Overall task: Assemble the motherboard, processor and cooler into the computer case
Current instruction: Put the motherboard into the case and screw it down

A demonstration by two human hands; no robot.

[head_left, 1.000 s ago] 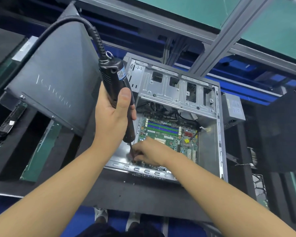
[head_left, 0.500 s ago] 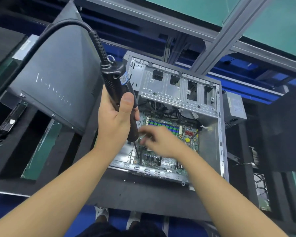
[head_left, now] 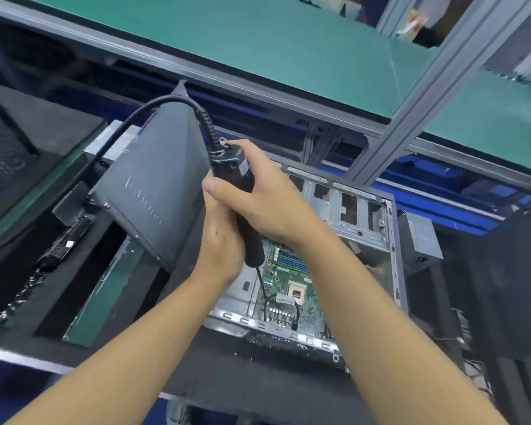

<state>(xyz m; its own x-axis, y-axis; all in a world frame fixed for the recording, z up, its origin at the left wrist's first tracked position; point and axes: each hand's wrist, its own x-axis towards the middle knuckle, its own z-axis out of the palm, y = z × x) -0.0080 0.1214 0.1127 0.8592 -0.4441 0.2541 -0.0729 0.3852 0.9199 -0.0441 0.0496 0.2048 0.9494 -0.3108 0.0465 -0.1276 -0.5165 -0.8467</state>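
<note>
A black corded electric screwdriver (head_left: 248, 216) stands nearly upright above the open metal computer case (head_left: 377, 228). My left hand (head_left: 224, 240) grips its lower body from the left. My right hand (head_left: 267, 194) wraps over its upper part, thumb across the front. The bit (head_left: 261, 283) points down toward the green motherboard (head_left: 292, 271) lying in the case. The motherboard's processor socket (head_left: 296, 293) shows below my right forearm. A black cable loop (head_left: 284, 308) lies on the board near the case's front edge.
A dark grey case side panel (head_left: 154, 194) leans at the left, right behind the screwdriver cable. Black foam trays (head_left: 19, 185) sit at far left and a grey power supply (head_left: 422, 240) at right. A green shelf (head_left: 258, 47) on aluminium posts (head_left: 436, 84) runs overhead.
My right hand left the motherboard and rose to grasp the screwdriver's upper body beside my left hand. The tool lifted a little, and the camera tilted upward.
</note>
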